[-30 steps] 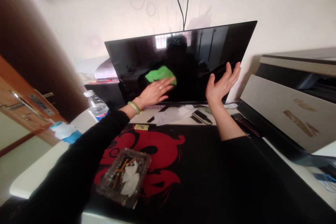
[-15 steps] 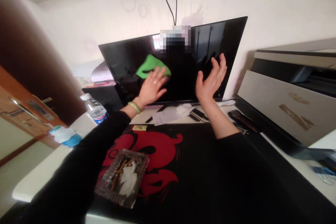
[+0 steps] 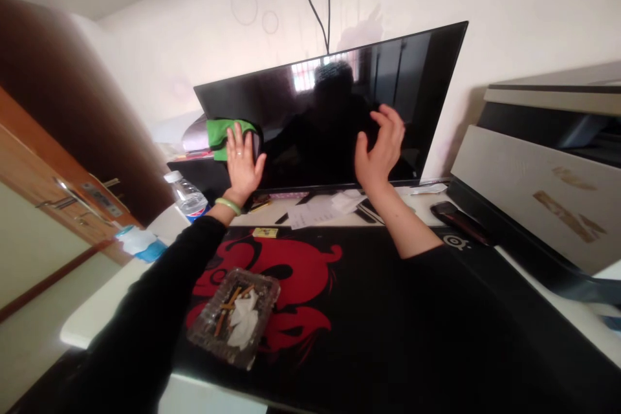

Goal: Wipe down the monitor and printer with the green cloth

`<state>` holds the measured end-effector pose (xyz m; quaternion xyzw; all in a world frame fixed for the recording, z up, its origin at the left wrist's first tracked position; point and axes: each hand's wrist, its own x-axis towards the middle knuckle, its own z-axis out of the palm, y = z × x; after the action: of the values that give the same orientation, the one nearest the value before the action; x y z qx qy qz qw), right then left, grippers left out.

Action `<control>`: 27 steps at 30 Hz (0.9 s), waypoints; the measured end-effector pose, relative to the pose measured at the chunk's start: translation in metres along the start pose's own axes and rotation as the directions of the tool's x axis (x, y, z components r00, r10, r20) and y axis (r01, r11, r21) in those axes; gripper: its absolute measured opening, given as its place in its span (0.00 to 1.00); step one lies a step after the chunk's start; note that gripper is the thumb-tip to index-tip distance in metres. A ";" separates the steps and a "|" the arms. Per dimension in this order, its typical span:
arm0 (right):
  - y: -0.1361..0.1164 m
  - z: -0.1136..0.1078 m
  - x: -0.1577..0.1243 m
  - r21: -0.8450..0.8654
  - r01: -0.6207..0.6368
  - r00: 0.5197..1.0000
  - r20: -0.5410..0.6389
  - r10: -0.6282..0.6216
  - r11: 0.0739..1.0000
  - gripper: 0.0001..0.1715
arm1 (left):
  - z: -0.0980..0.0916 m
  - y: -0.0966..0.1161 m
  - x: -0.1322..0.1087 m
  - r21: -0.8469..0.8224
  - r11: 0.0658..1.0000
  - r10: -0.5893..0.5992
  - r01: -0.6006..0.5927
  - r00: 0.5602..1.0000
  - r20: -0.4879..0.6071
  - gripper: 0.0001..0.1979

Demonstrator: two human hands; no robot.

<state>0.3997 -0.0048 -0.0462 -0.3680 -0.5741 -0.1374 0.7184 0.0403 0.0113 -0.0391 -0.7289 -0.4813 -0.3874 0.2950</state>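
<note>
With its fingers stretched out, my left hand [image 3: 242, 158] presses a green cloth [image 3: 220, 134] against the left part of a black flat-screen monitor [image 3: 310, 149]. Part of the cloth lies hidden under the palm and fingers. My right hand [image 3: 381, 145] is raised in front of the right half of the screen, fingers apart and slightly curled, with nothing in it. Whether it touches the screen I cannot tell.
A glass ashtray [image 3: 269, 297] with cigarette butts and tissue sits on a black-and-red desk mat [image 3: 369, 297]. A water bottle [image 3: 187, 194] and a blue-and-white container [image 3: 140, 244] stand left. Papers [image 3: 310, 213] lie below the monitor; a printer [image 3: 528, 187] is at right.
My left hand has swept the green cloth leftward across the screen to its left side. My right hand has shifted slightly left, still raised. The view has turned a little.
</note>
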 end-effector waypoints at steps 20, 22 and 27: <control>-0.067 0.043 -0.118 0.106 0.111 0.494 0.857 -0.148 0.988 0.24 | -0.008 0.005 -0.021 0.004 0.999 0.047 -0.047 0.999 0.002 0.37; -0.060 0.046 -0.127 0.055 0.069 0.508 0.857 -0.083 0.996 0.22 | -0.001 0.014 -0.034 0.004 0.993 0.118 -0.119 0.987 0.113 0.36; -0.049 0.047 -0.131 -0.004 0.011 0.555 0.832 -0.003 1.000 0.23 | 0.003 0.016 -0.089 -0.025 0.951 0.274 -0.310 0.797 0.539 0.25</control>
<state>0.2956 -0.0364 -0.1462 -0.3900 -0.8460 0.0470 0.3605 0.0347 -0.0343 -0.1168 -0.8632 -0.4385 -0.1025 0.2281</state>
